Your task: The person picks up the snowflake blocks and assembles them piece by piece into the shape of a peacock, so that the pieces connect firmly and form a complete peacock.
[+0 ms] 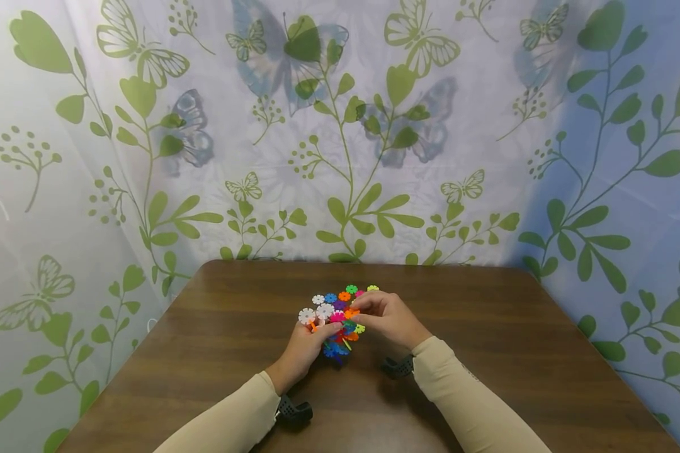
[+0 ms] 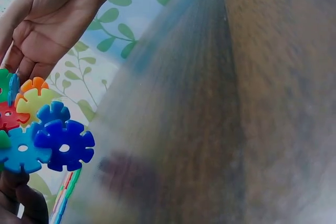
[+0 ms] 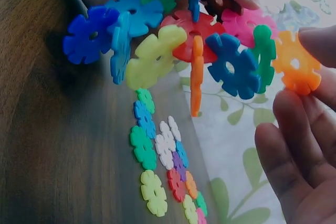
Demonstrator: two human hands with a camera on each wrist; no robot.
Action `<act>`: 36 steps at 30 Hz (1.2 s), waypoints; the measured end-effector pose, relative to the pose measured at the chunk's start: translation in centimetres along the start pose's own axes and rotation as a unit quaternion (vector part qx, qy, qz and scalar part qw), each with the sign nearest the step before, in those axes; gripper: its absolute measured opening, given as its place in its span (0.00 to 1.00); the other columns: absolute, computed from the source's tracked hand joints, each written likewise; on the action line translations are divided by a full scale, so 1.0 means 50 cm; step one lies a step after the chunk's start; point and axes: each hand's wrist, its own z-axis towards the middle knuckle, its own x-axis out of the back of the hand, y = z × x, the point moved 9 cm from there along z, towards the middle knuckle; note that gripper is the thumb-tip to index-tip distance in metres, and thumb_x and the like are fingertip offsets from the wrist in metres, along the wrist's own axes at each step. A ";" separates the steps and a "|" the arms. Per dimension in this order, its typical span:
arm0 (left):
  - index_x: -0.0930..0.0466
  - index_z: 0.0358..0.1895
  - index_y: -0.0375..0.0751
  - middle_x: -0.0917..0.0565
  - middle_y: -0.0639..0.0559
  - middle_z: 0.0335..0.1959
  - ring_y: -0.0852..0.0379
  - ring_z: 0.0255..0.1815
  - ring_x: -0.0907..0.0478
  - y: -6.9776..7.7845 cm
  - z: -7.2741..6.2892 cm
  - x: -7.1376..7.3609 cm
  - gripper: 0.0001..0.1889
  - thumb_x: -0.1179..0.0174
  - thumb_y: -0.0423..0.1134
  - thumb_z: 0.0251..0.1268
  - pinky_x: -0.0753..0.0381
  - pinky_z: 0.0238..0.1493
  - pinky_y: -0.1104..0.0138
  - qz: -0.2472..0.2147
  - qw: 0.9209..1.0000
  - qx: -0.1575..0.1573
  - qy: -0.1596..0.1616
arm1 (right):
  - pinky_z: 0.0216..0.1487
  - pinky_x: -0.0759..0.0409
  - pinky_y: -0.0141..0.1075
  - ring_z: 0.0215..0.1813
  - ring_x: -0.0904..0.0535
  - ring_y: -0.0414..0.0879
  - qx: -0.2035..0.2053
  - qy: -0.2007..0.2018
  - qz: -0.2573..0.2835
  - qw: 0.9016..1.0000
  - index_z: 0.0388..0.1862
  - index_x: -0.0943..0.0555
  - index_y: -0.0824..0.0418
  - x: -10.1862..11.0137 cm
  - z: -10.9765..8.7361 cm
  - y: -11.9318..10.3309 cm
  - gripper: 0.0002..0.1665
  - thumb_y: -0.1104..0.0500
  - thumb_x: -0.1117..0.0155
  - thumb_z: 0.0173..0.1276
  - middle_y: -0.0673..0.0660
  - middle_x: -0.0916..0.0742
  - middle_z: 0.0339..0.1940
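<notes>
Flower-shaped plastic discs with notched edges are slotted together into a colourful cluster (image 3: 202, 30). My left hand (image 1: 300, 350) grips this cluster above the table, its thumb lying along the near side. Between thumb and fingers of my right hand (image 1: 395, 321) is an orange disc (image 3: 286, 74), pinched at the cluster's edge next to a green disc (image 3: 264, 59). Dark blue disc (image 2: 76, 148) and light blue disc (image 2: 26, 150) stick out on one side of the cluster in the left wrist view. Part of my left fingers is hidden behind the pieces.
Loose discs lie in rows on the brown wooden table (image 1: 232, 314) beyond my hands, among them a green disc (image 3: 142, 150) and a yellow disc (image 3: 152, 195). A leaf-and-butterfly patterned curtain (image 1: 340, 157) hangs behind the table. Dark wrist mounts (image 1: 294, 412) sit under both forearms.
</notes>
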 end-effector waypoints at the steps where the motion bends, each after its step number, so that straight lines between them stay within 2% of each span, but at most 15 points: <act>1: 0.20 0.60 0.32 0.12 0.44 0.51 0.47 0.50 0.14 0.000 0.001 0.001 0.25 0.29 0.47 0.72 0.16 0.54 0.62 0.002 1.000 -0.003 0.001 | 0.49 0.13 0.40 0.48 0.14 0.59 -0.002 0.004 -0.002 1.000 0.54 0.14 0.71 0.000 0.000 -0.001 0.14 0.70 0.27 0.70 0.62 0.12 0.50; 6: 0.20 0.60 0.29 0.12 0.43 0.51 0.48 0.49 0.14 0.002 0.004 0.001 0.24 0.29 0.44 0.72 0.16 0.54 0.62 0.003 1.000 -0.017 0.004 | 0.48 0.13 0.39 0.47 0.14 0.57 -0.011 0.025 -0.018 0.999 0.52 0.12 0.67 0.001 0.000 0.000 0.13 0.68 0.24 0.69 0.61 0.11 0.48; 11: 0.21 0.61 0.30 0.12 0.45 0.52 0.48 0.51 0.14 0.005 0.002 -0.004 0.25 0.29 0.46 0.72 0.16 0.55 0.63 0.016 1.000 -0.022 0.001 | 0.48 0.13 0.40 0.44 0.14 0.53 -0.023 0.022 -0.036 0.999 0.49 0.11 0.62 -0.001 -0.002 0.002 0.12 0.62 0.23 0.69 0.55 0.11 0.45; 16: 0.19 0.61 0.31 0.12 0.46 0.51 0.48 0.51 0.15 0.002 0.002 -0.003 0.27 0.29 0.50 0.71 0.17 0.56 0.62 0.043 0.999 -0.017 -0.001 | 0.47 0.12 0.43 0.43 0.13 0.52 -0.016 0.012 -0.039 0.999 0.48 0.11 0.62 -0.004 -0.004 0.000 0.11 0.62 0.22 0.68 0.54 0.10 0.44; 21: 0.21 0.63 0.32 0.12 0.50 0.52 0.50 0.52 0.15 -0.005 0.003 0.005 0.33 0.28 0.57 0.68 0.17 0.56 0.61 0.091 0.996 0.002 0.006 | 0.46 0.12 0.43 0.42 0.12 0.51 -0.017 0.004 -0.036 0.999 0.47 0.09 0.62 -0.004 -0.003 -0.002 0.11 0.64 0.21 0.67 0.53 0.09 0.43; 28: 0.22 0.63 0.28 0.12 0.50 0.52 0.50 0.52 0.16 0.009 0.004 -0.001 0.34 0.30 0.56 0.70 0.17 0.57 0.58 0.133 0.991 -0.016 -0.016 | 0.45 0.12 0.42 0.41 0.12 0.51 -0.018 -0.001 -0.041 0.999 0.46 0.09 0.62 -0.005 -0.001 -0.008 0.11 0.64 0.20 0.65 0.53 0.09 0.43; 32: 0.20 0.62 0.31 0.12 0.51 0.51 0.50 0.51 0.15 0.009 0.003 -0.004 0.31 0.30 0.56 0.71 0.17 0.56 0.61 0.123 0.992 -0.018 -0.011 | 0.46 0.12 0.42 0.43 0.11 0.52 0.000 0.004 -0.034 0.999 0.49 0.10 0.67 -0.006 -0.001 -0.013 0.13 0.66 0.22 0.66 0.56 0.09 0.45; 36: 0.19 0.60 0.36 0.12 0.49 0.51 0.49 0.51 0.15 0.005 0.007 -0.004 0.27 0.29 0.53 0.70 0.17 0.56 0.61 0.077 0.997 -0.016 0.003 | 0.50 0.13 0.42 0.47 0.12 0.52 0.012 0.012 -0.027 0.999 0.55 0.12 0.66 -0.007 0.000 -0.013 0.15 0.65 0.25 0.71 0.57 0.11 0.49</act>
